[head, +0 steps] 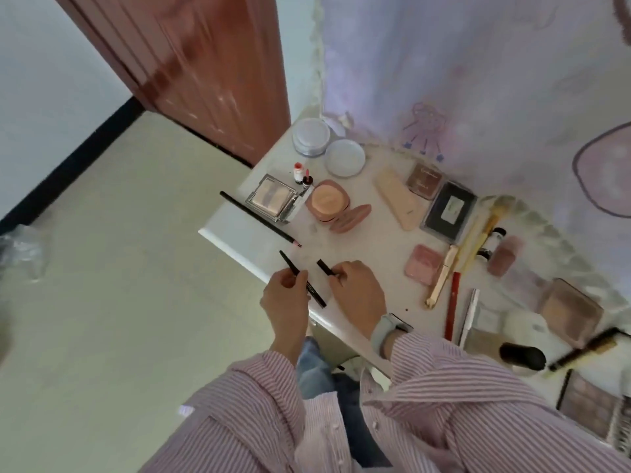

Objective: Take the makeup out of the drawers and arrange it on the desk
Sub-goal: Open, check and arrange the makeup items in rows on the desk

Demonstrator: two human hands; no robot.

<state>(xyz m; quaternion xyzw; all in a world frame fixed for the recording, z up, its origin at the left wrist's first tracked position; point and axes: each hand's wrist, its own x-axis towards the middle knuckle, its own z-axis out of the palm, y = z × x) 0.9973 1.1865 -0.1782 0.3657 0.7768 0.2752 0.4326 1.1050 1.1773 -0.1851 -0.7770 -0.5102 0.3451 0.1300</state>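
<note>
We hold a thin black pencil (304, 279) pinched in the fingers of our left hand (285, 302), right over the near edge of the desk (239, 240), its lower end pointing back past the edge toward our lap. Our right hand (356, 290) is closed around a shorter black stick (327, 268), perhaps a cap or a second pencil; we cannot tell which. Both hands are curled tight, with nothing slack in either grip.

Most of the makeup already lies on the desk: a long black pencil (259, 221) slanting across the left corner with its far end hanging out over the left edge, a square mirrored compact (273, 199) beside it, a round peach powder (327, 201), and a row of brushes (478, 237) toward the back right edge.

The risk, as we judge it, lies at this near edge. A round pencil set down here could roll off onto the floor, and the overhanging long pencil could tip if we brush it with a wrist. Our sleeves (444, 370) also hang close to the red stick (453, 305) and could drag it
</note>
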